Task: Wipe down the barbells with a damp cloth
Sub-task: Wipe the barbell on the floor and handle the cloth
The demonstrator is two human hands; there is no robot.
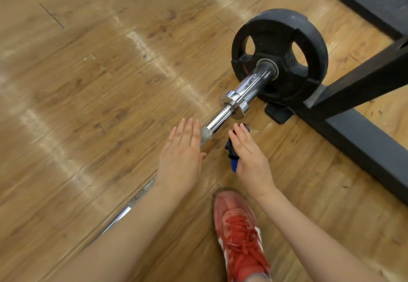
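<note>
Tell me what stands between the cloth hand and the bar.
Nothing visible. The right hand, holding the dark blue cloth, sits just right of the barbell; only bare wood floor shows in the gap. The left hand lies over the shaft.

The flat left hand (181,149) hides part of the chrome steel barbell shaft (217,121). Most of the dark blue cloth (231,158) is covered by the right hand (248,153). At 3 o'clock, the black metal rack frame (357,96) runs off-picture.
</note>
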